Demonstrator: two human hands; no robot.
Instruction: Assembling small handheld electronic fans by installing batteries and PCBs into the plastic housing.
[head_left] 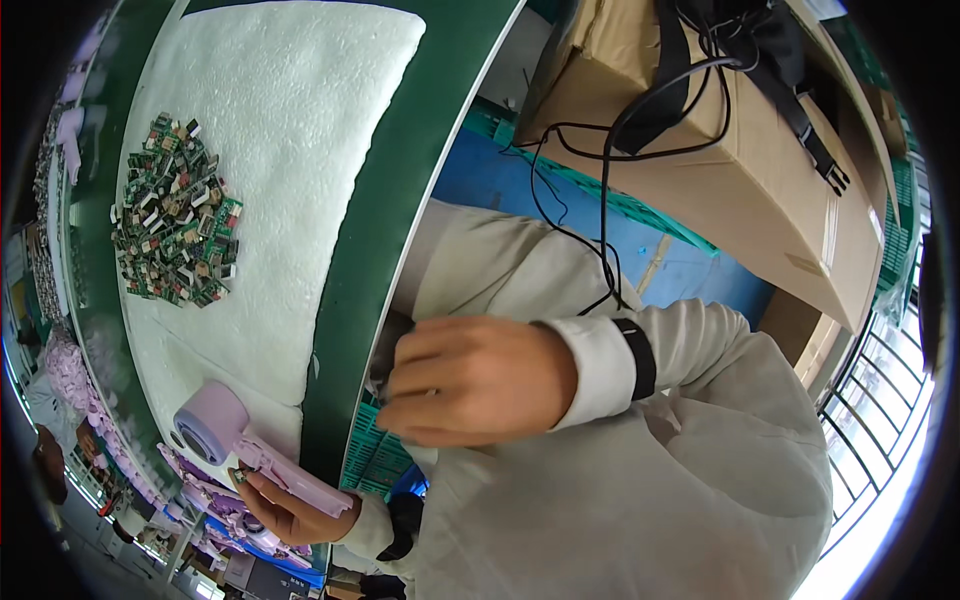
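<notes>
At the table's near edge, a pale pink hair dryer has its round head over the white foam sheet. My left hand is closed along the handle, partly hidden behind it. A small green circuit board piece shows at its fingertips. Nearer my body, my right hand is over the table edge with its back showing. Its fingers are curled, and what they hold, if anything, is hidden. A greyish shape lies behind those fingers. A heap of small green circuit boards rests on the foam sheet.
Green tabletop borders the foam. More pink dryer parts lie beyond my left hand. To my right stand a large cardboard box with black cables and a strap, and green crates. Other people work farther along the line.
</notes>
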